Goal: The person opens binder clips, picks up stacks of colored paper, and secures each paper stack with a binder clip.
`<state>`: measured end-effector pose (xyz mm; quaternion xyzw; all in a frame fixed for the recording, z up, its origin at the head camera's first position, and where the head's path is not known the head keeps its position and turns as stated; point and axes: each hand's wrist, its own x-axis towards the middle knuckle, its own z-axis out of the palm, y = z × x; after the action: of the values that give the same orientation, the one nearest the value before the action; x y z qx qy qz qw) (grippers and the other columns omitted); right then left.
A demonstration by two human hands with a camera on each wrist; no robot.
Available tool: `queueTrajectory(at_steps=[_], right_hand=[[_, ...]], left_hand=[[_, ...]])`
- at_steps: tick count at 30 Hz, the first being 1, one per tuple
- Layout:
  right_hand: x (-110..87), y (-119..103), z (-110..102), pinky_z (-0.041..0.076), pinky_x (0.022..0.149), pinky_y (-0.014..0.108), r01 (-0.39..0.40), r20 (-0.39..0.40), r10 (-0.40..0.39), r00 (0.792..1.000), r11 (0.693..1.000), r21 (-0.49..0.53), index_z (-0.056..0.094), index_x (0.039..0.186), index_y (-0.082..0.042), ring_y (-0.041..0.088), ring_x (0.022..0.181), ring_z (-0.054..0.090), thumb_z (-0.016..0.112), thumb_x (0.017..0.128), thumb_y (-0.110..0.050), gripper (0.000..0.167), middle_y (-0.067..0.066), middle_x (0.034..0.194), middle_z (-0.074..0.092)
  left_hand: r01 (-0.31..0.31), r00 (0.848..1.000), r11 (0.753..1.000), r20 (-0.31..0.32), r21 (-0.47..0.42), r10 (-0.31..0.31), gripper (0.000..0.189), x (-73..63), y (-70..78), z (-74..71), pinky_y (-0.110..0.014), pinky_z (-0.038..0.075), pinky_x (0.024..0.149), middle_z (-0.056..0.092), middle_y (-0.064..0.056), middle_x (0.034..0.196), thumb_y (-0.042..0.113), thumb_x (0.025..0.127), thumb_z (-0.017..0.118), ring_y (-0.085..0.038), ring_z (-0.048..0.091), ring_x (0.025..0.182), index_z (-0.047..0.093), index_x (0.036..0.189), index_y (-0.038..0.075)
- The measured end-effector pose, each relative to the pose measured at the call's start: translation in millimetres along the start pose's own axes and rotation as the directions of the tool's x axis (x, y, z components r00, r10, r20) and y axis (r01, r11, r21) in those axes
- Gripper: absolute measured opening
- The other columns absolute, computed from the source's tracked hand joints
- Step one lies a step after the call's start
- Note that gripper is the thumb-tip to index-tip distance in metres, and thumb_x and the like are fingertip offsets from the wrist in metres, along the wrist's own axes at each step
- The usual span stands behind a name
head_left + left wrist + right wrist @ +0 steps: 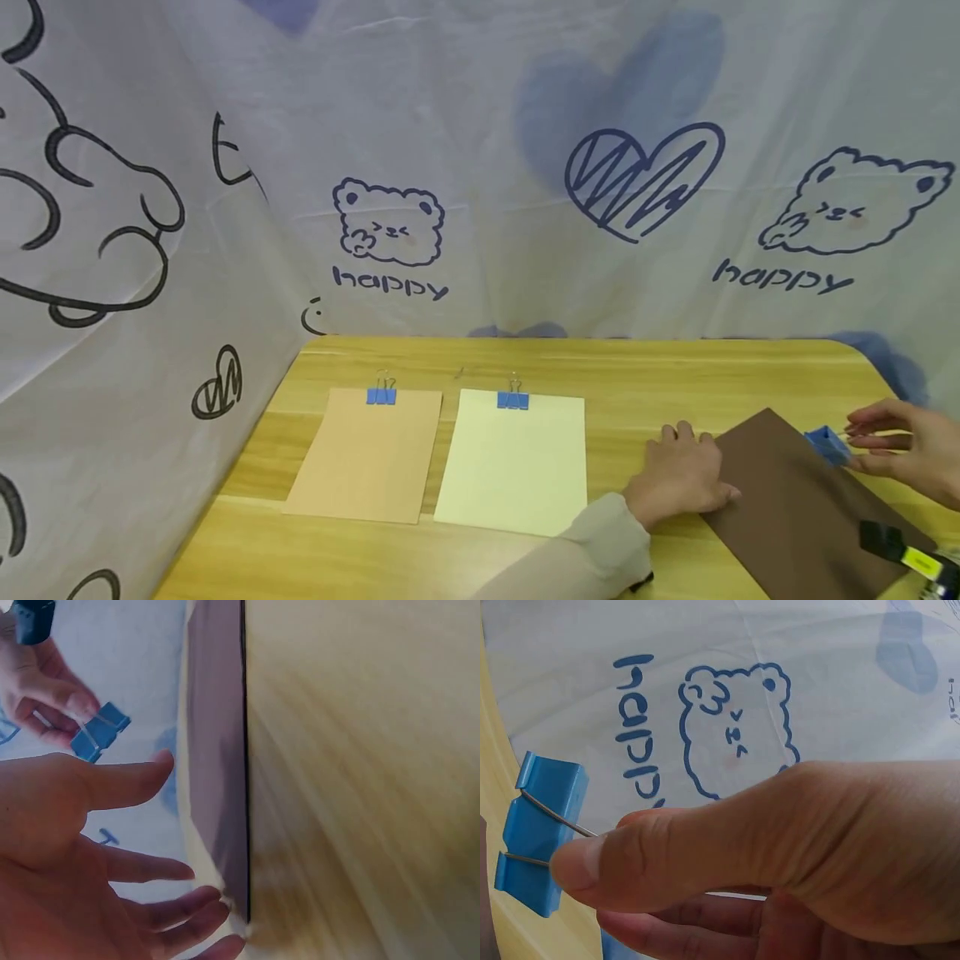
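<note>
A blue binder clip (827, 446) is pinched by its wire handles between the thumb and fingers of my right hand (911, 450). In the right wrist view the clip (544, 832) shows its blue body, with the thumb on one wire handle. The clip is over the upper right edge of a dark brown sheet or stack of paper (795, 500), which lies turned at an angle on the table. My left hand (678, 475) rests at the left edge of that paper. In the left wrist view its fingers (172, 922) are extended and loosely spread beside the paper's edge.
To the left lie a tan paper pad (367, 458) and a pale yellow pad (517, 467), each with a blue binder clip at its top edge. A black and yellow strap piece (900, 550) overlaps the brown paper at lower right. Printed cloth (495, 167) hangs behind the wooden table.
</note>
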<state>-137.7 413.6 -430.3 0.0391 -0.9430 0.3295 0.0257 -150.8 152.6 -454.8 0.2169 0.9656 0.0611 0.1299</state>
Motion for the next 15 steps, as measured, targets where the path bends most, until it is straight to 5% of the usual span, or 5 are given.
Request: queueTrajectory(at_steps=[4, 7, 11, 15], right_hand=[[0.0, 12.7, 1.8, 0.053, 0.057, 0.022, 0.052, -0.098, -0.049, 0.994, 0.998, 0.028, 0.057, 0.111, 0.009, -0.005, 0.071, 0.057, 0.077, 0.071, 0.024, 0.047, 0.018, 0.094, 0.063], [-1.5, 1.7, -0.1, 0.051, 0.056, 0.019, 0.066, -0.113, -0.065, 0.991, 0.998, 0.006, 0.054, 0.111, 0.017, -0.014, 0.069, 0.050, 0.075, 0.071, 0.025, 0.047, 0.027, 0.094, 0.061], [-4.2, -18.1, -4.9, 0.050, 0.056, 0.018, 0.049, -0.090, -0.053, 0.995, 0.998, -0.045, 0.050, 0.113, 0.022, 0.004, 0.070, 0.060, 0.075, 0.073, 0.023, 0.047, 0.035, 0.096, 0.059], [-8.5, -27.5, -6.7, 0.045, 0.057, 0.012, 0.030, -0.108, -0.036, 0.994, 0.998, -0.057, 0.050, 0.112, 0.022, 0.001, 0.070, 0.058, 0.075, 0.074, 0.023, 0.046, 0.036, 0.096, 0.059]], left_hand=[[0.065, 0.998, 0.996, 0.014, 0.055, -0.066, 0.061, 6.9, 14.3, 4.8, -0.034, 0.039, 0.079, 0.046, 0.005, 0.115, 0.075, 0.089, 0.056, -0.014, 0.038, 0.097, 0.062, 0.123, 0.024], [0.110, 0.994, 0.989, 0.003, 0.095, -0.110, 0.069, 11.5, 23.7, 7.6, -0.034, 0.037, 0.081, 0.044, 0.005, 0.116, 0.082, 0.087, 0.049, -0.015, 0.037, 0.099, 0.062, 0.125, 0.026], [0.136, 0.991, 0.975, -0.013, 0.174, -0.135, 0.067, 14.7, 30.9, 13.1, -0.035, 0.037, 0.081, 0.045, 0.005, 0.115, 0.081, 0.083, 0.056, -0.015, 0.037, 0.098, 0.063, 0.124, 0.028], [0.124, 0.992, 0.966, -0.045, 0.227, -0.116, 0.061, 14.0, 30.2, 17.1, -0.036, 0.039, 0.082, 0.046, 0.004, 0.114, 0.077, 0.081, 0.066, -0.015, 0.039, 0.100, 0.066, 0.115, 0.027]])
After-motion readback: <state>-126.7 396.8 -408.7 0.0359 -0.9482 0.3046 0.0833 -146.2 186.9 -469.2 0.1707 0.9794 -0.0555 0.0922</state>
